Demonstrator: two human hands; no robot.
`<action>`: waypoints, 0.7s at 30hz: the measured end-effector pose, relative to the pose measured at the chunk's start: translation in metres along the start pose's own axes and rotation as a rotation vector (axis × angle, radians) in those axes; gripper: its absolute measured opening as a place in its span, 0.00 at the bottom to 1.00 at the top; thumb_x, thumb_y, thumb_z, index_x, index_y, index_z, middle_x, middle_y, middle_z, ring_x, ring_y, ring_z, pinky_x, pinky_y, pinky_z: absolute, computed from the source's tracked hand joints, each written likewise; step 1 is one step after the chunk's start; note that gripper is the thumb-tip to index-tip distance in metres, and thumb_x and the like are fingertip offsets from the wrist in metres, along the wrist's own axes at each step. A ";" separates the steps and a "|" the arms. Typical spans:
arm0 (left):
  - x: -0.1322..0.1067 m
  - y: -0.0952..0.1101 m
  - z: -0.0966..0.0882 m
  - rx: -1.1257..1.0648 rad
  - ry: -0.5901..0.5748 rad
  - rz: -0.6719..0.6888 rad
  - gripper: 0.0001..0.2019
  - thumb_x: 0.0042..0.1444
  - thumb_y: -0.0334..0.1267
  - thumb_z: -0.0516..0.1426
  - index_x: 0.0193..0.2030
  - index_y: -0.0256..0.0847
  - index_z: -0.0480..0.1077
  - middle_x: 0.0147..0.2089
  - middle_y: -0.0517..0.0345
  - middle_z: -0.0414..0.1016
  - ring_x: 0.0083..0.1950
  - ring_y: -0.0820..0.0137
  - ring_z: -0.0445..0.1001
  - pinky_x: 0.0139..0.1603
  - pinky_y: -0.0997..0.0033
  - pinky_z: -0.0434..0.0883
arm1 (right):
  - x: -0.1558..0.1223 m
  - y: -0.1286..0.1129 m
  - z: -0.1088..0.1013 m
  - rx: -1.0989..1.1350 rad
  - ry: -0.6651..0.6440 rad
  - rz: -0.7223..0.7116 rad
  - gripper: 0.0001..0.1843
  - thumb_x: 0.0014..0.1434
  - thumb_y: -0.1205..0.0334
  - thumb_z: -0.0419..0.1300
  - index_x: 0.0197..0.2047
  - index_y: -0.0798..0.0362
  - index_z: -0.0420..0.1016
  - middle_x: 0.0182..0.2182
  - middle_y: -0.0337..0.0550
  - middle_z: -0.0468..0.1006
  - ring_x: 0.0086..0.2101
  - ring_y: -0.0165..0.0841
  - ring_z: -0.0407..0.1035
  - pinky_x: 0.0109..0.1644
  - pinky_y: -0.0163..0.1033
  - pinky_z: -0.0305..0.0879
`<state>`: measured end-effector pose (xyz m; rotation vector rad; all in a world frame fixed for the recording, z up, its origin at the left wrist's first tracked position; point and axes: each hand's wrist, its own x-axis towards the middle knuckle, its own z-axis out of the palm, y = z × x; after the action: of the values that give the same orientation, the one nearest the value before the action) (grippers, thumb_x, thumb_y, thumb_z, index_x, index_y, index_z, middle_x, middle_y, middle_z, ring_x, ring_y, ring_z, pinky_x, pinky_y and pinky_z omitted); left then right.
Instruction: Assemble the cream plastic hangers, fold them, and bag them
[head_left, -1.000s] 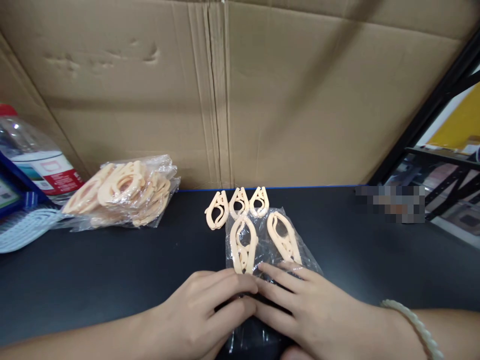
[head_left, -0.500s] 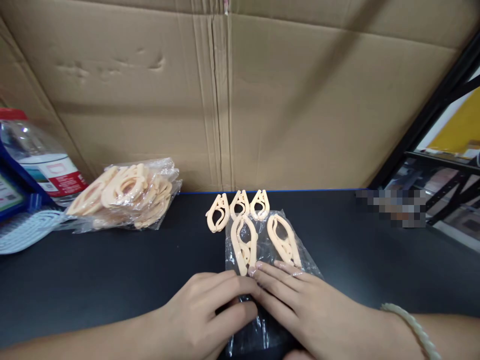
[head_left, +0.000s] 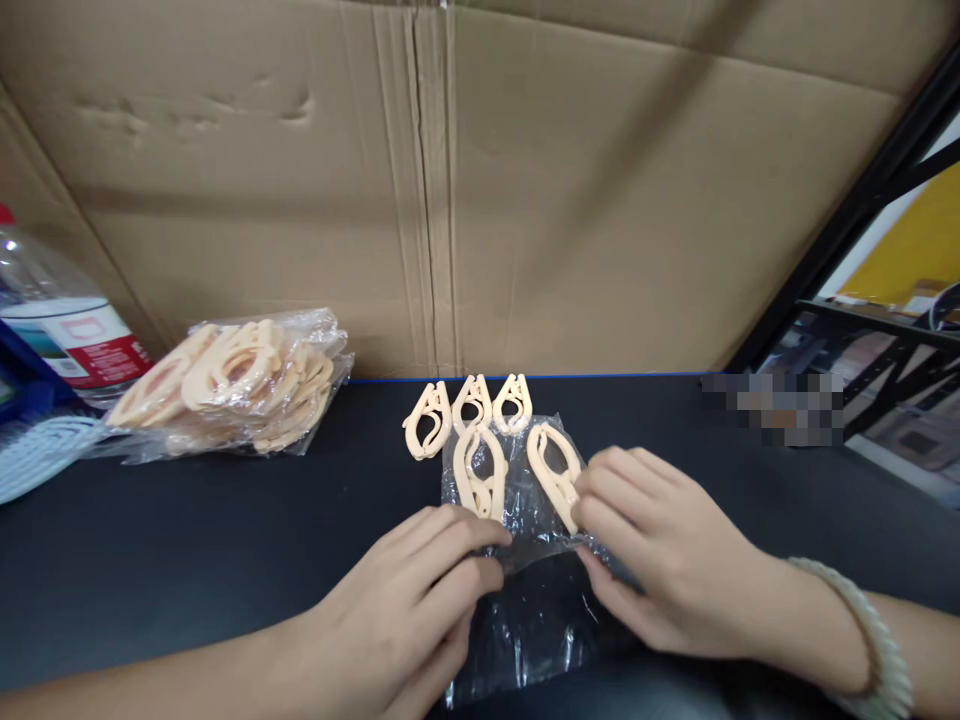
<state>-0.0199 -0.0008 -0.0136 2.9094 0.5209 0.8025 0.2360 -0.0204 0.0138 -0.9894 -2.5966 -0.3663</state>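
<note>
A clear plastic bag point(head_left: 525, 610) lies flat on the dark table, with two beige folded travel hangers, a left one point(head_left: 480, 475) and a right one point(head_left: 553, 470), at its far end. Curled over the left side of the bag, just below the left hanger, my left hand point(head_left: 412, 610) has its fingers closed on the film; its thumb is partly hidden. My right hand point(head_left: 667, 550) pinches the bag's right edge beside the right hanger, fingertips at that hanger's lower end. Three more folded hangers point(head_left: 472, 405) lie in a row just behind the bag.
At the left sits a clear bag full of hangers point(head_left: 232, 385), near a bottle with a red label point(head_left: 82, 345) and a light blue woven item point(head_left: 45, 455). A cardboard wall point(head_left: 637, 200) closes off the back. A black metal shelf point(head_left: 847, 320) stands on the right.
My right hand has lifted off its flat spread over the bag, moved right and closed on the bag's edge. My left hand stays by the left hanger. The view has shifted slightly.
</note>
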 end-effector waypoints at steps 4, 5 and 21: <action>0.000 -0.003 0.004 -0.031 -0.026 -0.070 0.22 0.52 0.26 0.51 0.56 0.36 0.61 0.59 0.42 0.65 0.60 0.59 0.64 0.57 0.55 0.69 | 0.004 0.024 -0.010 0.186 -0.249 0.121 0.17 0.53 0.61 0.60 0.47 0.54 0.69 0.44 0.50 0.69 0.42 0.39 0.64 0.44 0.44 0.65; -0.001 -0.005 0.005 -0.031 -0.049 -0.077 0.24 0.52 0.27 0.51 0.58 0.36 0.59 0.60 0.42 0.64 0.62 0.59 0.62 0.58 0.54 0.68 | 0.003 0.029 -0.009 0.224 -0.281 0.113 0.19 0.53 0.61 0.61 0.49 0.54 0.68 0.46 0.49 0.68 0.43 0.38 0.64 0.46 0.44 0.65; 0.000 -0.012 -0.002 0.015 -0.068 -0.167 0.19 0.52 0.27 0.51 0.52 0.39 0.63 0.52 0.50 0.70 0.55 0.63 0.68 0.54 0.61 0.68 | 0.016 0.057 0.025 0.456 0.091 0.164 0.10 0.66 0.61 0.49 0.45 0.54 0.69 0.41 0.47 0.73 0.41 0.33 0.68 0.45 0.41 0.67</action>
<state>-0.0245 0.0102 -0.0134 2.8466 0.7533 0.6781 0.2584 0.0392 0.0037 -0.9796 -2.3397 0.2103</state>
